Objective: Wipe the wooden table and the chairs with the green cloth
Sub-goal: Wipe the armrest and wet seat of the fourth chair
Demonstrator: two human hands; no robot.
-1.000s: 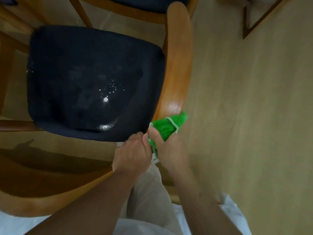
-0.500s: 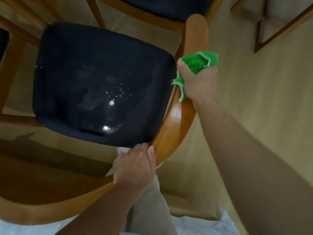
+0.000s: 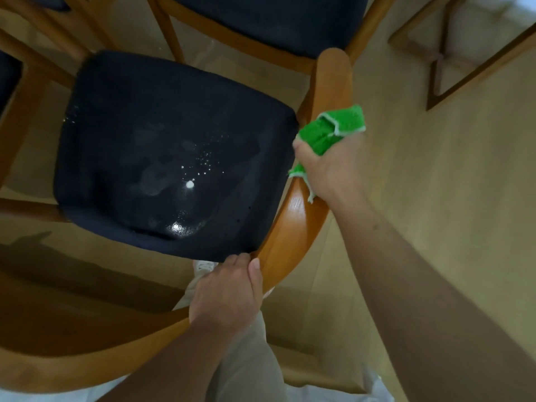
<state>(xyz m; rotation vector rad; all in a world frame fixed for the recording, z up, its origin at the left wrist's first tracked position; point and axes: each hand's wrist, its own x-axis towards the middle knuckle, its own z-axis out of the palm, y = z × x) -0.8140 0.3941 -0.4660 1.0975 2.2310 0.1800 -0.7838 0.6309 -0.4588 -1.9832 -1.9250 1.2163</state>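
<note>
A wooden chair with a curved back rail (image 3: 301, 227) and a dark blue seat (image 3: 174, 152) stands below me. My right hand (image 3: 333, 166) grips the green cloth (image 3: 336, 129) and presses it against the upper part of the rail, near its right end. My left hand (image 3: 229, 297) holds the same rail lower down, thumb on top and fingers curled over its inner edge beside the seat. The seat shows pale smears and shiny spots near its middle.
A second chair with a dark seat (image 3: 275, 21) stands just beyond the first. Another wooden frame (image 3: 441, 56) sits at the upper right on the pale wood floor (image 3: 449, 198). My legs and a white shoe (image 3: 204, 266) are below the rail.
My right hand slid the cloth up along the rail away from my left hand, then came back down a little. My left hand kept its hold on the rail.
</note>
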